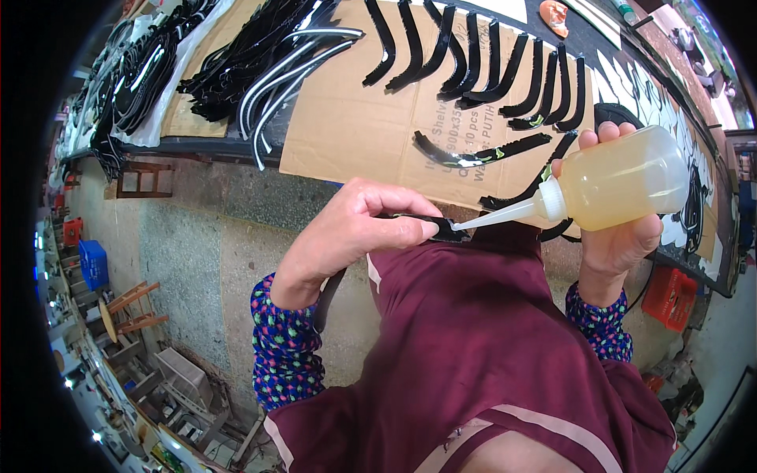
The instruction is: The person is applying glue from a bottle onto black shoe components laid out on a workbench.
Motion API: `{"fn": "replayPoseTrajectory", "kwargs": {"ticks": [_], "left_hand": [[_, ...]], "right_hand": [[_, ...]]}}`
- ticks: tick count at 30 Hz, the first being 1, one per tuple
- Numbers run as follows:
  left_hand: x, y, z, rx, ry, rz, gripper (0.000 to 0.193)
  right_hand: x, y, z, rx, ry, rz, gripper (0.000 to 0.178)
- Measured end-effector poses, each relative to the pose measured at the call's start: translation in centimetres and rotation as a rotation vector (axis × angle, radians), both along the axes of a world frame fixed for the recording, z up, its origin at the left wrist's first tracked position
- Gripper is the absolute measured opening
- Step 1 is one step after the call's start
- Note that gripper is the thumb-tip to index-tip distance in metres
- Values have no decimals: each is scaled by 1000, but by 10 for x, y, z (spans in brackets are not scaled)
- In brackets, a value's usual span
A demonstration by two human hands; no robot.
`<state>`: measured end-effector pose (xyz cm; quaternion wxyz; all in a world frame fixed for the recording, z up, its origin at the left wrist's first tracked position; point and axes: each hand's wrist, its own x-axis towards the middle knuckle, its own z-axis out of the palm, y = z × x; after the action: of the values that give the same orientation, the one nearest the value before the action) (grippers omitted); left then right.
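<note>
My left hand pinches a narrow black strip between thumb and fingers, just off the table's near edge. Its tail hangs down past my wrist. Wrapped around a translucent squeeze bottle of yellowish liquid, my right hand keeps it tipped sideways. The bottle's white pointed nozzle meets the end of the strip, or comes very close to it. On the cardboard sheet beyond, several curved black strips lie in a row. One more strip lies across, nearer to me.
Bundles of black strips and white-edged strips pile up at the table's left. White cut pieces lie at the right, near an orange-brown object. On the floor stand a wooden stool, a blue crate and a red crate.
</note>
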<state>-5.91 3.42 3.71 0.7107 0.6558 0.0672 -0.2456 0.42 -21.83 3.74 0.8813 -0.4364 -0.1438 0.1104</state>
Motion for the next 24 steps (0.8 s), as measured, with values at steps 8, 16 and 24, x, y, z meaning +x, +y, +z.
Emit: {"fn": "replayPoseTrajectory", "kwargs": {"ticks": [8,16,24], "left_hand": [[2,9,0,-46,39,-98,17],[1,10,-3,-57,50,-85,18],[1,12,-4,-40,49,-96,18]], "right_hand": [[-2,1,0,-4,3,-5,88],[-4,4,2,17,12,5,88],[-3,3,-1,22,-8,12,82]]}}
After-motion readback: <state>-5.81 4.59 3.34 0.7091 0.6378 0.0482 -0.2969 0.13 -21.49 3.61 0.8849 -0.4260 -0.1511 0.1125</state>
